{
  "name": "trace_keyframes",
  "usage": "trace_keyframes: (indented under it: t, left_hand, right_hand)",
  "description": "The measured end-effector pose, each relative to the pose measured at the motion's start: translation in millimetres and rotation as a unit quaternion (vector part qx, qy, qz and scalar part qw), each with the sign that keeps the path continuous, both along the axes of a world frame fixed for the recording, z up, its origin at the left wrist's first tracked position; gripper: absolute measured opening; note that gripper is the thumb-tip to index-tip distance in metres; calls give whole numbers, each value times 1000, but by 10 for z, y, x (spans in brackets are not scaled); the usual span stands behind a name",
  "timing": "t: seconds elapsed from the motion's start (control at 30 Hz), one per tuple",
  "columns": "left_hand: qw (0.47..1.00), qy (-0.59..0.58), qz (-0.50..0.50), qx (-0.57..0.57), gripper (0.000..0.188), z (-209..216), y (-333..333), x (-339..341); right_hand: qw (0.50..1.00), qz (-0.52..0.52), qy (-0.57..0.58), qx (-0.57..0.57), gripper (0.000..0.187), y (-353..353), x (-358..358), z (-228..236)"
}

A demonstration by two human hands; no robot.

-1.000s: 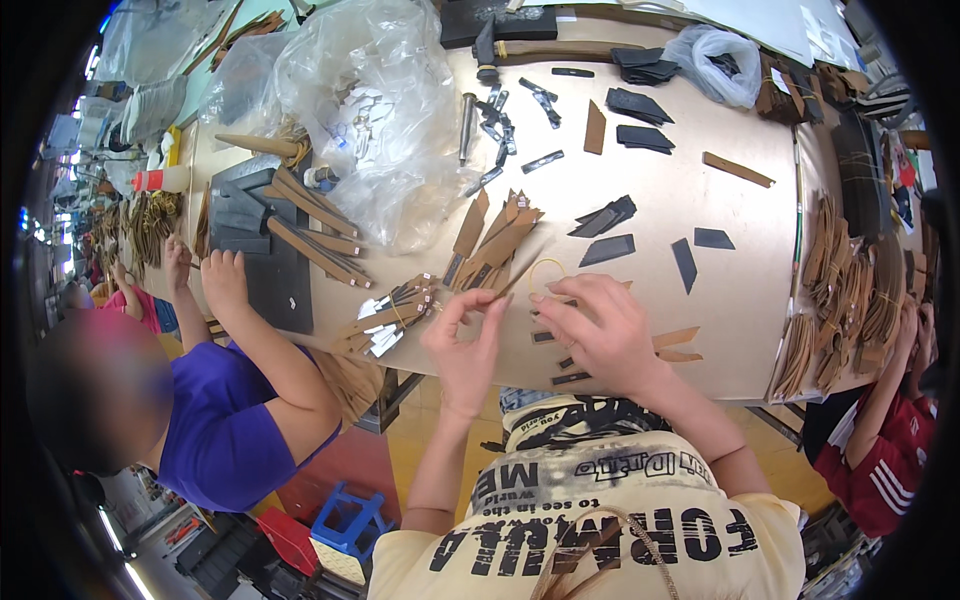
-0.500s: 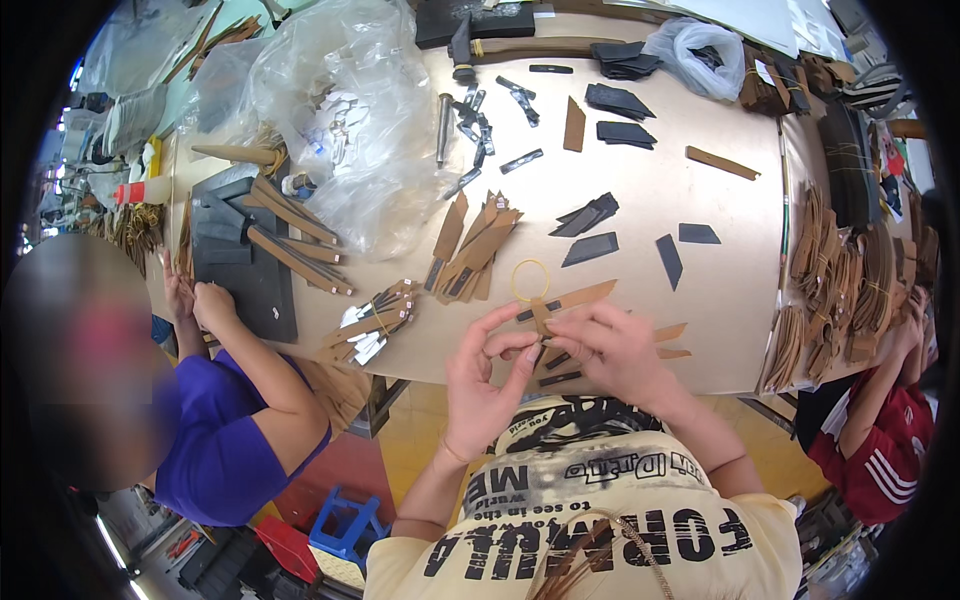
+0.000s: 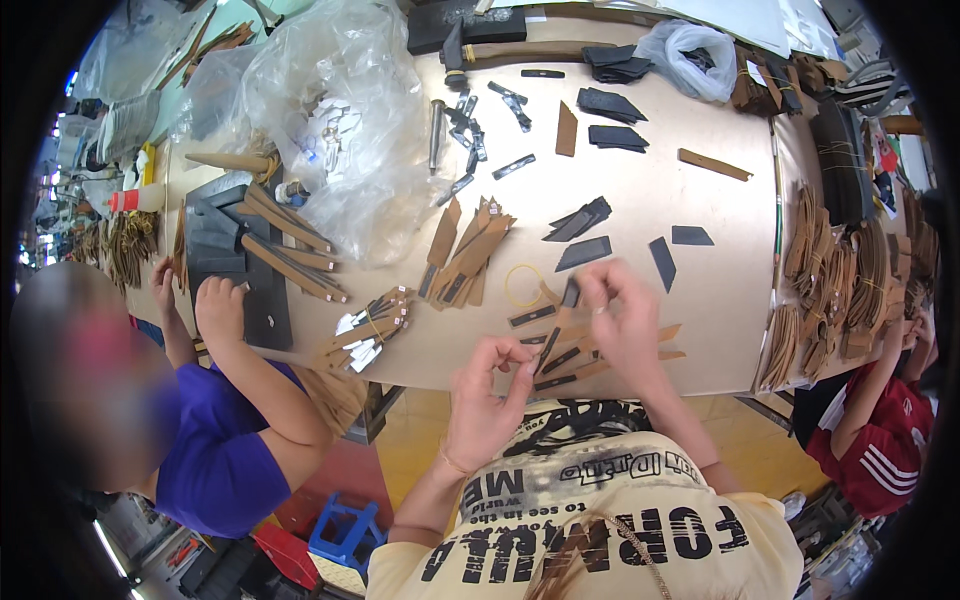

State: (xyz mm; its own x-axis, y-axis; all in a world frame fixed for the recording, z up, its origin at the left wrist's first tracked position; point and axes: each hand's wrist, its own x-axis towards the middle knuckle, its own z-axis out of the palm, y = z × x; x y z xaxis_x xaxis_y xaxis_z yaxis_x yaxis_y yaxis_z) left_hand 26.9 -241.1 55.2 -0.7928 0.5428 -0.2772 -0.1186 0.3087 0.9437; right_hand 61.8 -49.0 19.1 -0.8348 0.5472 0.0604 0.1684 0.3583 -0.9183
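Note:
My left hand (image 3: 490,385) pinches the lower end of a narrow brown leather strip (image 3: 558,328) with black pieces on it. Curled at the strip's raised black upper end is my right hand (image 3: 622,315), its fingertips closed against it. Beneath and beside the hands lie several more brown strips (image 3: 668,333) with black ends, partly hidden. A yellow rubber band (image 3: 508,292) rests on the table just beyond. Farther off are dark slanted pieces (image 3: 583,253) and, to the left, a fan of brown strips (image 3: 480,255).
A rubber-banded bundle (image 3: 372,328) and a large clear plastic bag (image 3: 340,130) are on the left. A hammer (image 3: 520,52) lies at the back, a metal punch (image 3: 436,135) nearer. Strip bundles (image 3: 840,270) line the right. A person in purple (image 3: 225,440) works at left, another in red (image 3: 868,440) at right.
My right hand has moved up and slightly right from beside my left hand, to the strip's upper end. The strip now stands more upright between the hands. The person at left has raised a hand.

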Motion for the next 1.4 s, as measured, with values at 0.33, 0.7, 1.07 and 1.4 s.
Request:
trace_keyframes:
  t: [0.33, 0.7, 1.07, 1.4]
  left_hand:
    - [980, -112, -162, 7, 12, 3, -350, -118]
    - [965, -109, -237, 10, 12, -41, -170, -192]
    - [978, -66, -182, -74, 11, -254, -101, -168]
    - [863, 404, 90, -288, 17, -305, -105, -561]
  right_hand:
    - [943, -90, -36, -318, 22, 632, -111, -91]
    - [976, -122, -42, -178, 27, 187, -118, -186]
    - [978, -121, -29, 167, 13, 317, 57, 79]
    - [981, 40, 0, 190, 8, 91, -52, 93]
